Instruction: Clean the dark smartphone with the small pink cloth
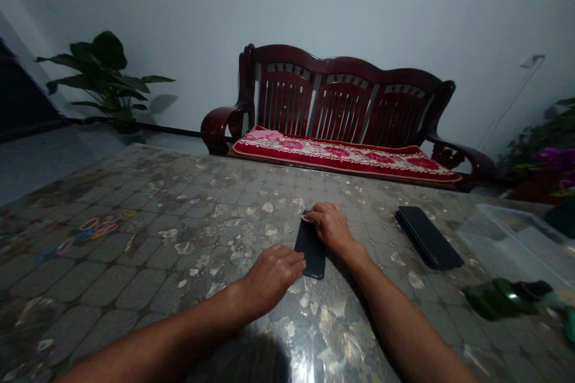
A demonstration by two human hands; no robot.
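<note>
A flat black slab, which looks like a phone (314, 260), lies on the table between my hands. My left hand (279, 268) is at its left edge, the fingers together and pressed against the near half; the thumb is hidden. My right hand (331, 226) is over the far right part of the slab, fingers curled and pinched. At its fingertips shows a small pale pink loop, apparently a rubber band (306, 218), against the slab's far end.
Loose coloured rubber bands (92, 229) lie on the left of the patterned table (202, 221). Toward the right are stacked black slabs (429, 238), a clear plastic box (507, 233) and a green bottle (496, 299) on its side. A wooden bench (341, 102) stands beyond the far edge.
</note>
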